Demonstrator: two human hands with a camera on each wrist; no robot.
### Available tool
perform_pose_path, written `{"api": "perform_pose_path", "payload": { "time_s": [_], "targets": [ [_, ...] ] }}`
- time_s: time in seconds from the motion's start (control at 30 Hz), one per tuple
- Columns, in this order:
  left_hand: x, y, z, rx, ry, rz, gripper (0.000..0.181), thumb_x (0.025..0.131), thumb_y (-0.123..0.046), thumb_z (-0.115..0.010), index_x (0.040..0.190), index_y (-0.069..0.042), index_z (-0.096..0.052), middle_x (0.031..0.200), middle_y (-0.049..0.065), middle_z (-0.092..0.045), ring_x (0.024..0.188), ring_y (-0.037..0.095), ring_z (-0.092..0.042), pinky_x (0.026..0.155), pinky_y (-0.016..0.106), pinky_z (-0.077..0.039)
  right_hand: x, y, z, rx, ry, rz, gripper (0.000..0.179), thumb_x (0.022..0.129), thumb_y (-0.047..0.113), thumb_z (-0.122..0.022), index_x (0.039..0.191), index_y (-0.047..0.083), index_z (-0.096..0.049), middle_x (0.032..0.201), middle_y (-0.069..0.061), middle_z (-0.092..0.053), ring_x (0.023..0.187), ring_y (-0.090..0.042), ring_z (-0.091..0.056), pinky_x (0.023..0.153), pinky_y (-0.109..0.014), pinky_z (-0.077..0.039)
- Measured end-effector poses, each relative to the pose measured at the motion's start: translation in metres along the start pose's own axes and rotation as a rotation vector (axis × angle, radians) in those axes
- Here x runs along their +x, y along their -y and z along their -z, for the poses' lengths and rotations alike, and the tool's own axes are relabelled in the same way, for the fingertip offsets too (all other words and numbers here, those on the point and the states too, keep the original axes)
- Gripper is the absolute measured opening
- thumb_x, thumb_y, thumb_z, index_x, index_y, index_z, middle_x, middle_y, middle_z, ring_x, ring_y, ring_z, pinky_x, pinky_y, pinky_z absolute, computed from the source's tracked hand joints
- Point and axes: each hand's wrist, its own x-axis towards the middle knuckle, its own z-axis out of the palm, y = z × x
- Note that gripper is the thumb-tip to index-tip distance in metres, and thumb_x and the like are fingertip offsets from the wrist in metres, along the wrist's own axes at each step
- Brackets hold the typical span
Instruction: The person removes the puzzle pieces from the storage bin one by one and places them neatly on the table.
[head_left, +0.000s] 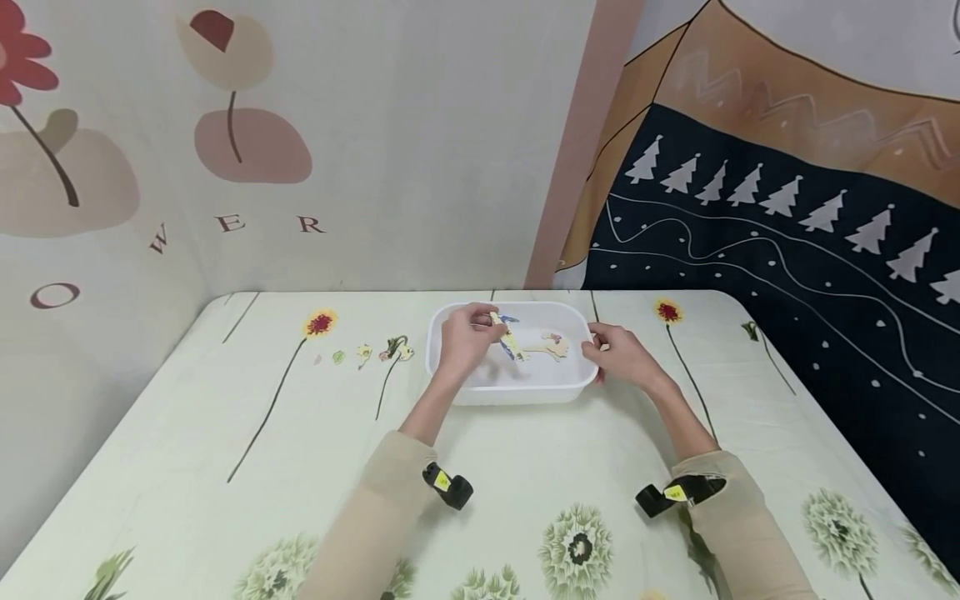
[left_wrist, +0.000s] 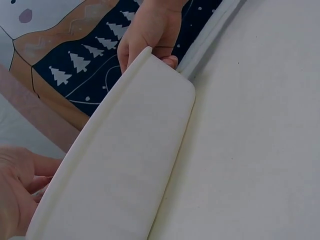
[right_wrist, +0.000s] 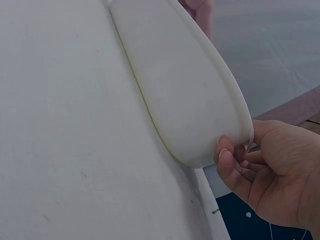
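Observation:
A white plastic basin (head_left: 517, 396) sits near the far edge of the table. My left hand (head_left: 465, 340) reaches over its left side and pinches a thin, flat yellow-and-blue piece (head_left: 510, 340) between thumb and fingers. Beside that piece, a pale yellow cutout with a pinkish spot (head_left: 555, 346) lies on the basin floor. With the thumb over the rim and curled fingers below it, my right hand (right_wrist: 285, 170) grips the basin's right end. In the left wrist view, the basin's outer wall (left_wrist: 120, 150) hides the held piece.
Left of the basin runs a row of small coloured shapes, among them a green one (head_left: 338, 357) and a yellow one (head_left: 364, 356). A flower-print cloth (head_left: 540, 467) covers the table. Printed hangings (head_left: 420, 167) stand right behind the far edge.

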Motion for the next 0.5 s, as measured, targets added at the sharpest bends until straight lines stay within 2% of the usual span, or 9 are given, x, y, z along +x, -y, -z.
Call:
{"api": "perform_pose_path", "payload": {
  "time_s": [0.13,0.33,0.5],
  "targets": [
    [-0.001,-0.002,0.008,-0.07,-0.016,-0.022,0.026,0.087,0.002,-0.074,0.114,0.002,-0.071,0.092,0.013,-0.07,0.078,0.022,-0.072,0.071,0.028,-0.06,-0.001,0.001,0.0,-0.001,-0.001,0.0,0.041,0.1,0.011,-0.051,0.136,-0.008,-0.051,0.086,-0.014,-0.058,0.06,-0.019,-0.062,0.057,-0.026,-0.05],
    [-0.003,-0.006,0.021,-0.137,-0.01,-0.008,0.026,0.09,-0.003,-0.075,0.116,-0.004,-0.071,0.091,0.013,-0.07,0.072,0.014,-0.069,0.071,0.028,-0.06,0.0,0.001,0.0,-0.008,-0.001,-0.005,0.039,0.1,0.011,-0.051,0.134,-0.008,-0.052,0.088,-0.015,-0.058,0.061,-0.019,-0.061,0.058,-0.026,-0.05],
    [-0.006,-0.008,0.032,-0.144,0.001,-0.022,0.028,0.092,-0.008,-0.075,0.12,-0.007,-0.071,0.093,0.014,-0.072,0.073,0.017,-0.069,0.072,0.028,-0.059,0.001,0.0,-0.001,-0.009,-0.001,-0.021,0.041,0.1,0.011,-0.051,0.137,-0.008,-0.05,0.089,-0.014,-0.058,0.061,-0.019,-0.061,0.058,-0.026,-0.05]
  ]
}}
